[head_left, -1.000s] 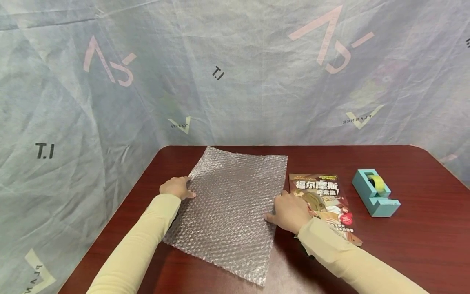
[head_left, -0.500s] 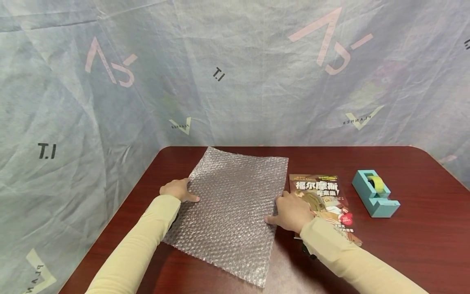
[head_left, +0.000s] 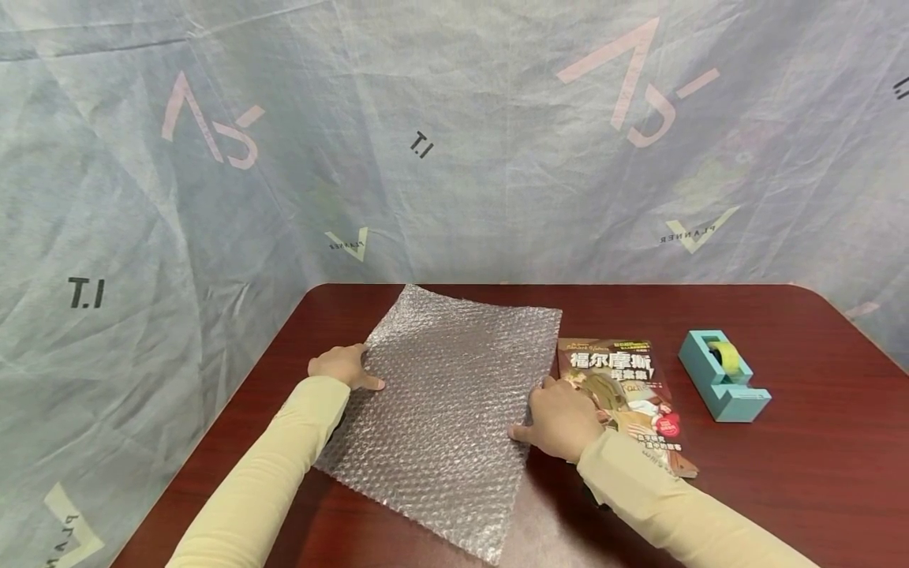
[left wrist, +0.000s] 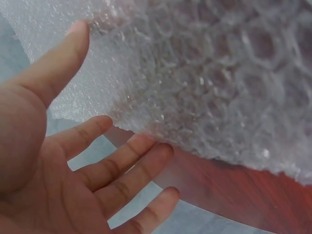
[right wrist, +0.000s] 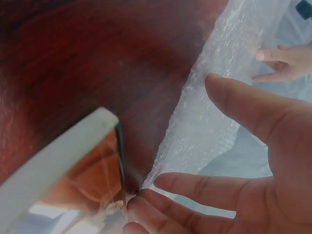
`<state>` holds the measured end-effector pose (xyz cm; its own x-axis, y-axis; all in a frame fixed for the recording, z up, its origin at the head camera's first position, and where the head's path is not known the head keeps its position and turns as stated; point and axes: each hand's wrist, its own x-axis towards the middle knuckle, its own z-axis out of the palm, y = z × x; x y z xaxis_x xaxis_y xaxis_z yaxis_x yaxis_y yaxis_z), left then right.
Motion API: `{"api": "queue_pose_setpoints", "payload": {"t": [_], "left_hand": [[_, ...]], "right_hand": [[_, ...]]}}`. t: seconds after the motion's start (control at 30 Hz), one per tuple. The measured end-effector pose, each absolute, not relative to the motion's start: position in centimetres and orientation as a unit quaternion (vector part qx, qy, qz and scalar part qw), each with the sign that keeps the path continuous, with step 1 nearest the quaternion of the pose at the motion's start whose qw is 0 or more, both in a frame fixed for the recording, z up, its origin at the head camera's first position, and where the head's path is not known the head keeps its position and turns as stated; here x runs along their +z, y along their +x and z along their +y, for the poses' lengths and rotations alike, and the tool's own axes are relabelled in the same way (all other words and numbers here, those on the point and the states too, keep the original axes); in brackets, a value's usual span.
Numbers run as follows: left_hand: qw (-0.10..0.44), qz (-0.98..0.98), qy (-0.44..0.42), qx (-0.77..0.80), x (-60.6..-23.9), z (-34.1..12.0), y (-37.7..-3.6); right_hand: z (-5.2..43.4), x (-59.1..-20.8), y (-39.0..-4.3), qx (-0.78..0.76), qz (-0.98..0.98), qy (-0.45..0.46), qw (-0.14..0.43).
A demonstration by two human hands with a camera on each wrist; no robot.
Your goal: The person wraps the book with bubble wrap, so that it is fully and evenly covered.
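Head view: left hand at the left edge of a clear square sheet of bubble wrap, thumb lying on top, fingers slipped beneath; left wrist view confirms fingers spread nearly straight under the lifted edge, thumb over it, a loose pinch rather than a firm grip. Right hand on the opposite, right edge, likewise half open; right wrist view shows thumb above the film, fingers below. Sheet lying flat on the dark red wooden table, turned cornerwise, one corner toward the wall and one toward the body, stretched between both hands, equally near to each. Just right of the right hand, touching or nearly so, a glossy orange-covered magazine, long axis running away from the body. Further right, well apart, a teal plastic tape dispenser with a yellowish roll.
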<state>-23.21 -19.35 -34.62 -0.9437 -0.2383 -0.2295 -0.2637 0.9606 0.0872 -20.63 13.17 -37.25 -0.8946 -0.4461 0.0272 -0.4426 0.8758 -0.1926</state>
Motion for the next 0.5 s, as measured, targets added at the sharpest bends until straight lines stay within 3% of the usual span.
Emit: {"api": "queue_pose_setpoints", "payload": {"t": [0.5], "left_hand": [[0.108,0.985,-0.128,0.049,-34.69,-19.23,-23.12]], "right_hand": [[12.99,-37.57,-20.29,-0.097,0.969,-0.227,0.009]]}}
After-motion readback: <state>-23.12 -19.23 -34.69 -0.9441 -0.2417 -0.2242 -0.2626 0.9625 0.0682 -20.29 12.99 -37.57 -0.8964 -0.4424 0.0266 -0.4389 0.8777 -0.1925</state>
